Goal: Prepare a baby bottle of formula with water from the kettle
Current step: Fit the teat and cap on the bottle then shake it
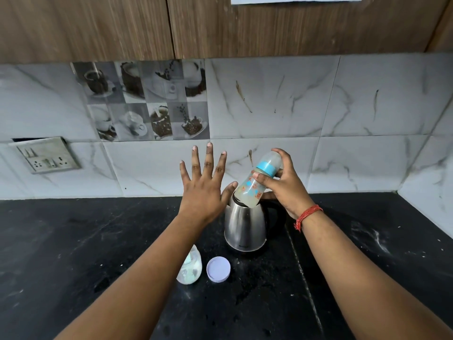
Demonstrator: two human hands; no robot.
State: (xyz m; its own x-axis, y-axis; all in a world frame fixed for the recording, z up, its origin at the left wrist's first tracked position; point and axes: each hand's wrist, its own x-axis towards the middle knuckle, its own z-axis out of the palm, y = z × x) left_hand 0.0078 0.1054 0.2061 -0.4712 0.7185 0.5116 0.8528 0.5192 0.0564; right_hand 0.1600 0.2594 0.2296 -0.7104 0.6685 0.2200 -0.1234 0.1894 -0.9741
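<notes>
While the right hand point(282, 185) grips the capped baby bottle point(259, 180), tilted over the steel kettle point(245, 227), the left hand point(203, 190) hovers beside it, all 5 fingers spread, holding nothing.

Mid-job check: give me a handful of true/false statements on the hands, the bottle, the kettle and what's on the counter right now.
1. The right hand grips the baby bottle, which is tilted. True.
2. The bottle's blue collar and cap are off. False: they are on it.
3. The left hand holds the kettle handle. False: it is spread open in the air, holding nothing.
4. A round lid lies on the black counter in front of the kettle. True.
5. The small container stands right of the round lid. False: it is left of it.
</notes>
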